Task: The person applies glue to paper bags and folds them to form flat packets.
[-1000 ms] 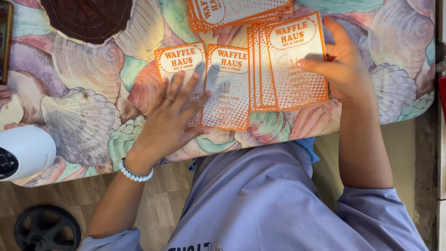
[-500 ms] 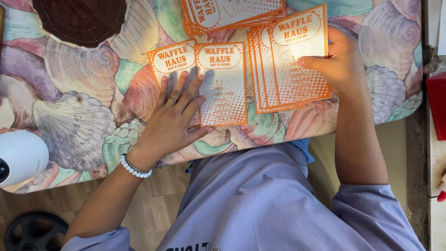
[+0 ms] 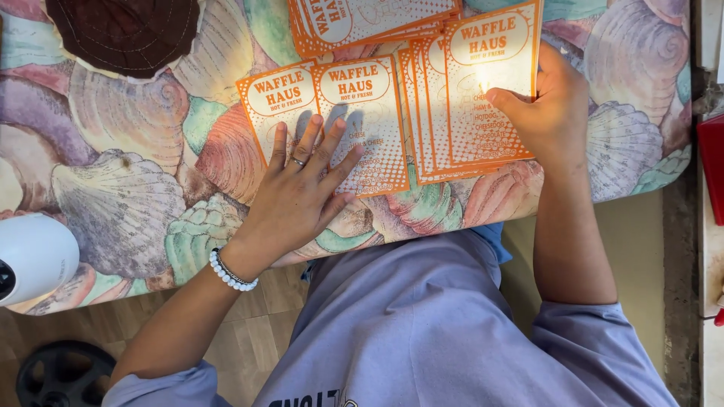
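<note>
A: Head view, looking straight down: where do the hands sit?

B: Well apart. The left hand [image 3: 298,197] lies flat, fingers spread, on two orange-and-white menu cards [image 3: 326,120] lying side by side on the bench [image 3: 128,196]. Nothing is gripped there; the open palm seems to pin the cards so they don't slide on the shell-patterned cloth.

A: And the right hand?

B: The right hand [image 3: 549,105] is closed on a fanned stack of cards [image 3: 471,98], thumb across the front, fingers hidden behind. The lower edge appears to rest on the bench, and the fan lets each card's edge show, probably for peeling one off.

A: Anything else around?

B: Another pile of the same cards [image 3: 369,22] lies at the far edge, slightly skewed, within reach. A dark brown round mat [image 3: 124,34] sits at the far left, and a white rounded object [image 3: 34,260] overhangs the near-left edge.
</note>
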